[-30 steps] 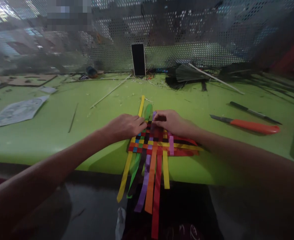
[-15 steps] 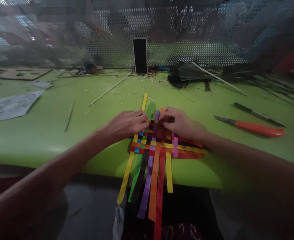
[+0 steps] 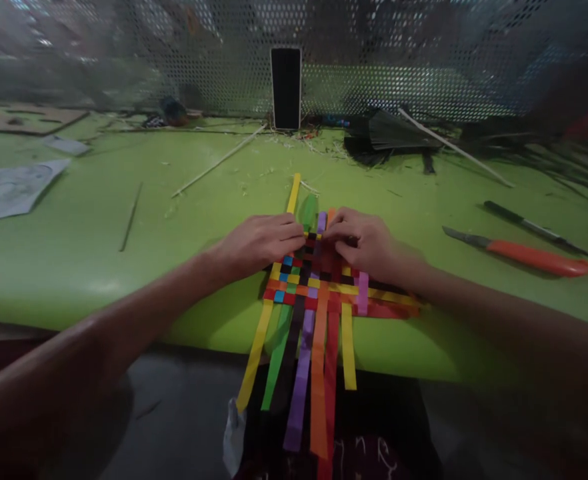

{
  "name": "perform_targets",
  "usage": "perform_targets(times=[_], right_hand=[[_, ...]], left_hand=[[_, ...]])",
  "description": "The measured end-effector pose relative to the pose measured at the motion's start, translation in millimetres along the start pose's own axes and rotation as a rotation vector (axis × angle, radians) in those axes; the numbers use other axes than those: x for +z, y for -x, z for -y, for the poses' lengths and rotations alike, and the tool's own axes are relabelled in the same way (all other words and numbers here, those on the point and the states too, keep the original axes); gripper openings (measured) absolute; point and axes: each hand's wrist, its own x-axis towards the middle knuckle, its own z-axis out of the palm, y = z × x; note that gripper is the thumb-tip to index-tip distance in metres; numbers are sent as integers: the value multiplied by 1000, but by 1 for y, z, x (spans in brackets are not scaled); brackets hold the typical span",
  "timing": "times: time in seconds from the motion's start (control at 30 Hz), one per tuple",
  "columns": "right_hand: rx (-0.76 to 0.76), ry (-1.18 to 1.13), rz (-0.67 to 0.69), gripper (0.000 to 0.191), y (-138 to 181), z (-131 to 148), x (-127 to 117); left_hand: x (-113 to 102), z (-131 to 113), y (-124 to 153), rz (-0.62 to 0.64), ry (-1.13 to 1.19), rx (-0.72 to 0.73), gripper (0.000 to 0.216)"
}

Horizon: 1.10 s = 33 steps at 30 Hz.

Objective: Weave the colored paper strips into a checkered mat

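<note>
A woven mat of coloured strips (image 3: 301,291) lies at the front edge of the green table, its checks in red, yellow, black, blue, green, orange and purple. Long loose strips, among them a purple strip (image 3: 301,393) and an orange strip (image 3: 318,380), hang over the edge. My left hand (image 3: 267,243) is closed on the mat's upper left part, fingertips at the weave. Across from it, my right hand (image 3: 367,240) pinches at the upper right strips, thumb and fingers bent together. Both hands hide part of the weave. A pink strip (image 3: 363,293) crosses the right side.
To the right lie an orange-handled knife (image 3: 539,257) and a thin dark-handled blade (image 3: 537,228). A phone (image 3: 286,89) leans upright against the perforated metal screen (image 3: 214,73). Printed paper (image 3: 17,190), a thin stick (image 3: 131,217) and dark dried leaves (image 3: 399,133) lie about the table.
The camera view has shifted slightly, so the far table items sit higher and the knife farther right. Both hands stay at the mat's upper part, with little visible movement.
</note>
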Motion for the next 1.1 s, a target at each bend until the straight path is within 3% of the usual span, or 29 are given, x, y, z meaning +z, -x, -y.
perform_targets(times=[0.17, 0.33, 0.5, 0.7, 0.93, 1.1], right_hand=[[24, -24, 2, 28, -2, 1, 0], [70, -44, 24, 28, -3, 5, -3], [95, -69, 42, 24, -4, 8, -5], [116, -53, 57, 25, -2, 8, -5], [92, 38, 44, 24, 0, 11, -3], [237, -161, 62, 20, -4, 12, -9]], left_hand=[[5, 3, 0, -31, 18, 4, 30], [4, 4, 0, 17, -26, 20, 30], [-3, 3, -4, 96, -54, 13, 25], [-12, 4, -9, 70, -73, 66, 20], [3, 4, 2, 14, 180, -50, 21], [14, 10, 2, -96, 396, -129, 21]])
